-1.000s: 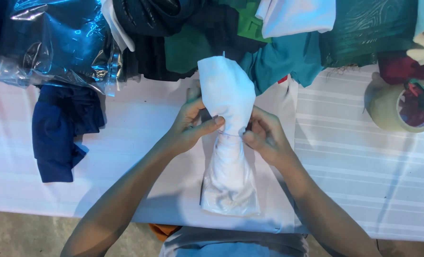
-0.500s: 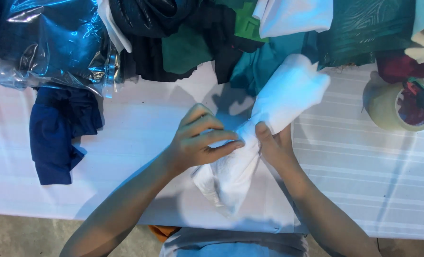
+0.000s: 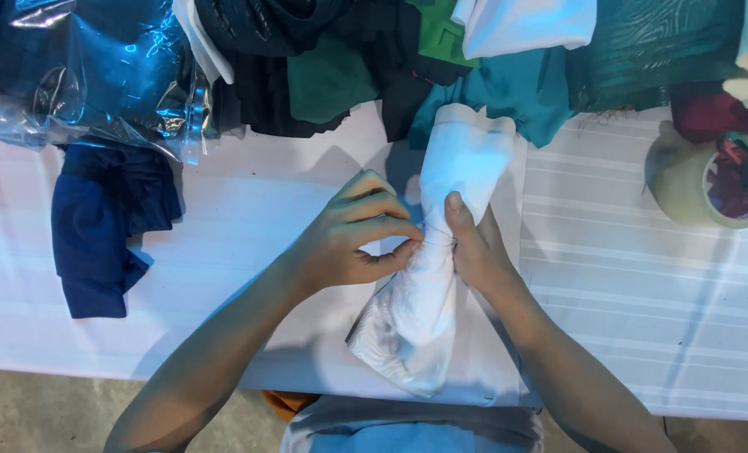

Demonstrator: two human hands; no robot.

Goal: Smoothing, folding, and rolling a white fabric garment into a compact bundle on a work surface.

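Head view: a white cloth [image 3: 441, 277], rolled into a bundle, is held above the near middle of the table [image 3: 609, 277], which is covered with a pale striped sheet. The bundle is pinched at its waist between both hands. The left hand [image 3: 349, 239] is curled, its fingertips [image 3: 403, 250] pressed together against the left side of the waist. The right hand [image 3: 474, 252] is closed around the right side, its thumb [image 3: 456, 214] laid upright on the front of the cloth. Above the fingers the cloth swells into a rounded top that reaches toward the far edge; below them it fans out in crumpled folds toward the near edge.

A dark blue garment [image 3: 105, 222] lies near the left edge, well apart from the hands. A clear plastic bag [image 3: 80, 71] with dark cloth inside sits in the far left corner. A pile of clothes [image 3: 441, 59] is spread along the far edge. A tape roll [image 3: 709, 180] stands near the right edge.
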